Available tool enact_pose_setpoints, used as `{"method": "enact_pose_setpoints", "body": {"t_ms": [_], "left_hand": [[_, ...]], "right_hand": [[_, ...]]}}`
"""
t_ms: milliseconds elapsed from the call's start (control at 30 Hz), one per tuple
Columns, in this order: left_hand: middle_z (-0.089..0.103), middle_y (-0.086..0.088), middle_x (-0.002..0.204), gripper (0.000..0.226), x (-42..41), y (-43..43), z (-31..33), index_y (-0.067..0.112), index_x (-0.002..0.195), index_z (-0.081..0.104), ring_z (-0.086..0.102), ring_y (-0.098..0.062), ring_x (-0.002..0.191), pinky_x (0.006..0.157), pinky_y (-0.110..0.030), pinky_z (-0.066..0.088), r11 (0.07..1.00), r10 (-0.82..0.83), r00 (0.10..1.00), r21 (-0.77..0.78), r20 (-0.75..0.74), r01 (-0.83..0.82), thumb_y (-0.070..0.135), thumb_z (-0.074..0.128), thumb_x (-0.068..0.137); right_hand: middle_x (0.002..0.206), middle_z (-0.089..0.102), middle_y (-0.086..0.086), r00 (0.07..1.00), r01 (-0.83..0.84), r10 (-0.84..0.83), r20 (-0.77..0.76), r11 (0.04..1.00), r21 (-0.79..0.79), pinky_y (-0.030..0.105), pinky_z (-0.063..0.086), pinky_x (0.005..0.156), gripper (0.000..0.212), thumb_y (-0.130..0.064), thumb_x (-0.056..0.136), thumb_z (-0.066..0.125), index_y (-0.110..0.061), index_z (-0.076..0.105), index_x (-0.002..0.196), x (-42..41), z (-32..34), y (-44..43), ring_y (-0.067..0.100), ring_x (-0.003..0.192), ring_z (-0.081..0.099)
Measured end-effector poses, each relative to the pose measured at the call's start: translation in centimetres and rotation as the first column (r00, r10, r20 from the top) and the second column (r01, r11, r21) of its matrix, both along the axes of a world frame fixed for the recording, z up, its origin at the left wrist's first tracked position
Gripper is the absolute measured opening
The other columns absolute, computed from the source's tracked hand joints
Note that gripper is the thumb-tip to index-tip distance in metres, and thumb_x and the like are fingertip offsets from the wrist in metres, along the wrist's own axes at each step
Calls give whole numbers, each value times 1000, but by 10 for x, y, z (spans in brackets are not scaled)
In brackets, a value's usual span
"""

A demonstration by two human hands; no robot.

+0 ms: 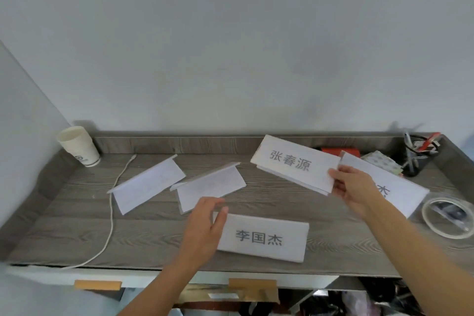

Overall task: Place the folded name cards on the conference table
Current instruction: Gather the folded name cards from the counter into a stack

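Note:
My right hand grips the right end of a folded white name card and holds it above the grey wood table. My left hand touches the left end of a second printed card, which rests near the table's front edge; whether the fingers grip it I cannot tell. Two folded cards stand like tents with their blank backs toward me, one at the left and one in the middle. Another printed card lies at the right, partly hidden by my right hand.
A paper cup stands in the back left corner. A white cable runs down the left side. A roll of clear tape lies at the right edge. A black pen holder and a red object sit at the back right.

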State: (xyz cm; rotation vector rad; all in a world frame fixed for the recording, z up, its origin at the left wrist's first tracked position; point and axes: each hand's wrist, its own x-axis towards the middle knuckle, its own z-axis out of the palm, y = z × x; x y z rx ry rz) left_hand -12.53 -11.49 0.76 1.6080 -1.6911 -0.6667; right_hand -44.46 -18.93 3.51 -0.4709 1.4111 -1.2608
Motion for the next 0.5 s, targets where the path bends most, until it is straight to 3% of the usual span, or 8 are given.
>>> {"method": "enact_pose_setpoints", "body": {"t_ms": [100, 167, 267, 400, 467, 500], "left_hand": [[63, 12, 109, 22, 0, -14, 31, 24, 115, 60, 58, 0, 101, 83, -20, 48, 997, 69, 972, 57, -224, -58, 27, 54, 94], [66, 8, 106, 20, -1, -26, 53, 24, 113, 61, 62, -6, 98, 82, -23, 50, 994, 80, 932, 101, -355, -47, 27, 54, 94], [72, -3, 94, 14, -6, -39, 77, 17, 104, 65, 69, -18, 88, 74, -28, 56, 990, 87, 853, 142, -515, -15, 17, 56, 93], [74, -13, 84, 12, -5, -33, 80, 14, 98, 70, 69, -26, 76, 66, -36, 60, 993, 69, 896, 116, -438, -19, 10, 62, 89], [73, -14, 81, 12, 0, -24, 70, 21, 90, 70, 69, -30, 78, 69, -44, 59, 997, 62, 940, 73, -335, -40, 12, 65, 87], [73, -9, 79, 12, 2, -18, 64, 24, 89, 70, 69, -24, 76, 70, -41, 59, 998, 59, 962, 50, -267, -48, 13, 65, 87]], "right_hand": [[96, 72, 12, 992, -74, 54, -113, 979, -187, 24, 59, 57, 15, -1, 91, 57, -10, 63, 100, -3, 31, 30, 15, 72, 73], [92, 76, 10, 985, -115, 78, -151, 961, -251, 25, 60, 61, 12, -9, 87, 64, -16, 63, 97, 4, 47, 50, 15, 75, 74], [84, 78, 9, 961, -205, 136, -241, 934, -292, 26, 60, 64, 30, -26, 72, 72, -16, 64, 99, 19, 58, 79, 18, 77, 75], [80, 78, 4, 890, -334, 194, -412, 893, -301, 24, 58, 66, 16, -2, 89, 60, -16, 62, 98, 43, 44, 105, 14, 77, 74], [78, 77, 0, 828, -340, 165, -535, 907, -247, 27, 59, 66, 17, -3, 88, 62, -18, 63, 96, 50, 25, 114, 12, 74, 73], [79, 77, 0, 802, -325, 147, -580, 921, -215, 31, 59, 69, 15, -6, 87, 65, -19, 65, 95, 52, 15, 118, 12, 75, 72]]}}
